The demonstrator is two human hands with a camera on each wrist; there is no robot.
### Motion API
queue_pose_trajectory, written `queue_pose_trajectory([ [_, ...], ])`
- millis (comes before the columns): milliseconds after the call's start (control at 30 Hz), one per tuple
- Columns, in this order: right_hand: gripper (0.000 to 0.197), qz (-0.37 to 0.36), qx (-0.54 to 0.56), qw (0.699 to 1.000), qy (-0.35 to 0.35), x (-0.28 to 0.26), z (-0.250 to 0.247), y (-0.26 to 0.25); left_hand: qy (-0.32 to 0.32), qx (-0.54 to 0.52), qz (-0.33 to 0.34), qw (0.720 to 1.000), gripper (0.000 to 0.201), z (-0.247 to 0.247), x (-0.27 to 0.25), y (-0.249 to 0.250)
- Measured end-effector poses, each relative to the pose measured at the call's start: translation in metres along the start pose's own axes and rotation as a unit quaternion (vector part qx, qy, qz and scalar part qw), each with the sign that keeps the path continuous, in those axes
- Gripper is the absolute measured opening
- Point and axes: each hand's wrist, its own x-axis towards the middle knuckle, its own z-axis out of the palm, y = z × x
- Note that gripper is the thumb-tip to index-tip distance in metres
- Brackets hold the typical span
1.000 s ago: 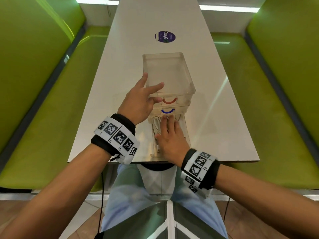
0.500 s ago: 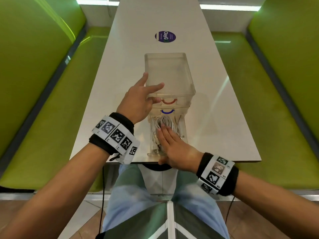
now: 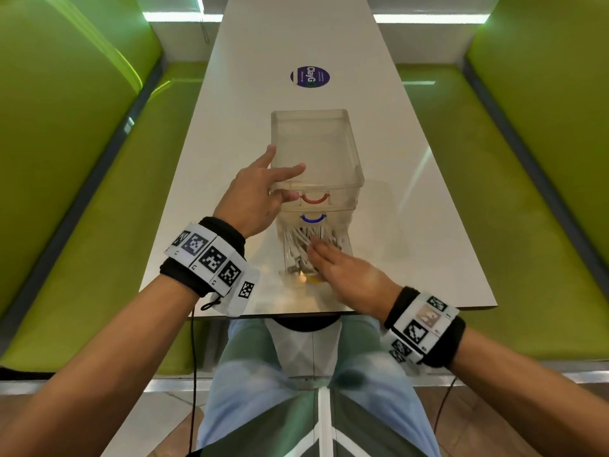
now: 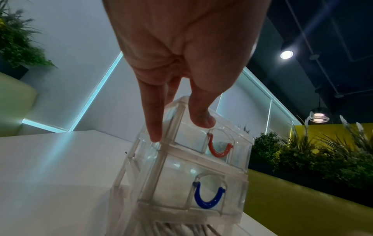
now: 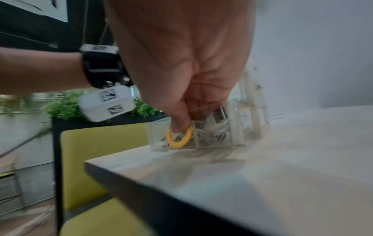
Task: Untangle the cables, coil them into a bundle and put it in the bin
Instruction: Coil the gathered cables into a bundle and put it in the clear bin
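A clear plastic drawer unit [image 3: 316, 143] stands on the white table [image 3: 412, 225]; its red-handled [image 4: 219, 149] and blue-handled [image 4: 209, 199] drawers are closed. The bottom drawer [image 3: 346, 250] is pulled out toward me and holds a bundle of white cables [image 3: 296, 242]. My left hand [image 3: 283, 183] steadies the unit's top near-left corner: the thumb presses the front, straight fingers lie on the lid and side. My right hand [image 3: 333, 262] lies flat over the cables. Its thumb touches the yellow handle [image 5: 177, 140] at the drawer's front. Part of the bundle is hidden under this hand.
The table's near edge [image 3: 428, 308] runs just behind the open drawer. A round purple sticker [image 3: 309, 77] lies farther up the table. Green benches [image 3: 99, 225] [image 3: 534, 225] flank it on both sides.
My right hand has slid back along the open drawer to its near end, the wrist swinging right. The left hand and the unit have stayed put.
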Motion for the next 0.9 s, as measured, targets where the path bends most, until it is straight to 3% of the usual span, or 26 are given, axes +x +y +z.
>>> queue_pose_trajectory([
  [100, 0.048, 0.049, 0.047, 0.996, 0.05, 0.014, -0.004, 0.004, 0.0, 0.011, 0.008, 1.0, 0.044, 0.002, -0.003, 0.004],
  [267, 0.025, 0.056, 0.036, 0.98, 0.189, -0.005, 0.009, -0.009, 0.007, 0.019, 0.012, 1.0, 0.046, 0.002, -0.001, -0.001],
  [433, 0.021, 0.052, 0.017, 0.981, 0.188, 0.011, 0.001, -0.002, 0.001, 0.017, 0.001, 1.0, 0.044, 0.003, -0.001, -0.002],
  [567, 0.036, 0.066, 0.021, 0.976, 0.205, 0.02, -0.01, -0.001, 0.0, 0.008, 0.005, 1.0, 0.044, 0.004, 0.0, -0.002],
  [667, 0.029, 0.026, 0.008, 0.982, 0.186, 0.021, -0.004, -0.009, 0.005, 0.013, 0.005, 1.0, 0.044, 0.004, -0.001, -0.004],
  [733, 0.027, 0.039, -0.005, 0.982, 0.186, 0.022, -0.001, -0.012, 0.006, 0.012, 0.007, 1.0, 0.044, 0.005, -0.001, -0.004],
  [900, 0.044, 0.047, 0.015, 0.973, 0.224, 0.02, 0.003, -0.023, 0.01, 0.014, 0.01, 1.0, 0.045, 0.006, 0.0, -0.005],
])
